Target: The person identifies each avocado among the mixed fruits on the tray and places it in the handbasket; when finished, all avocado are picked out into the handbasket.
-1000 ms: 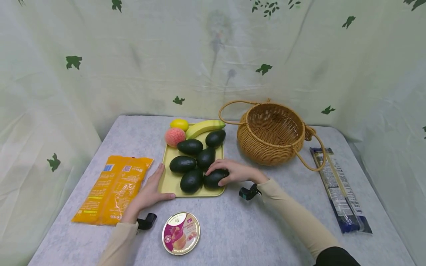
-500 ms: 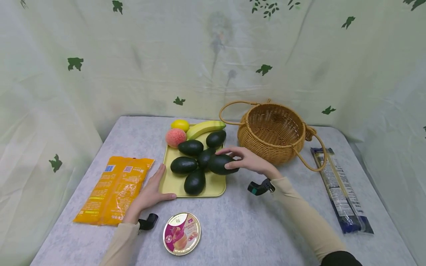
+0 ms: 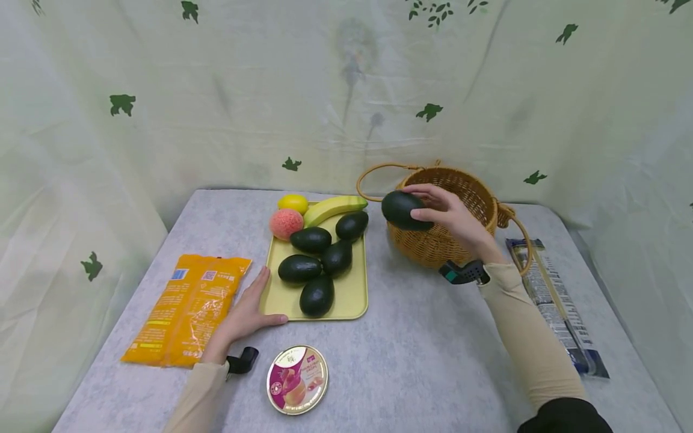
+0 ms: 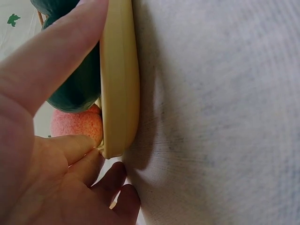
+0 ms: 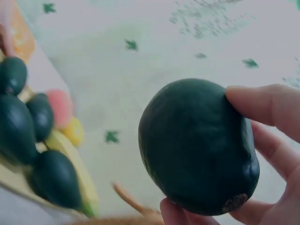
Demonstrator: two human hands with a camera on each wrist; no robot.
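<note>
My right hand [image 3: 452, 216] holds a dark green avocado [image 3: 400, 210] in the air, in front of the wicker basket [image 3: 417, 249] and overlapping its left rim in the head view. The right wrist view shows the thumb and fingers gripping this avocado [image 5: 192, 145] round its side. My left hand [image 3: 246, 313] rests at the left front corner of a yellow tray [image 3: 349, 300], fingers straight along its side and thumb on the front edge. On the tray lie several avocados [image 3: 300, 268], a banana [image 3: 332, 208], a pink peach [image 3: 286, 224] and a lemon [image 3: 293, 203].
An orange bag [image 3: 186, 310] lies left of the tray. A round tin [image 3: 297, 380] stands near the front. The basket's loop handles [image 3: 373, 171] stick out to both sides. A dark blue packet [image 3: 563, 307] lies at the right, partly behind my right sleeve.
My right hand has lifted the avocado from the tray's right front corner and carried it up and right to the basket. The left hand has stayed at the tray.
</note>
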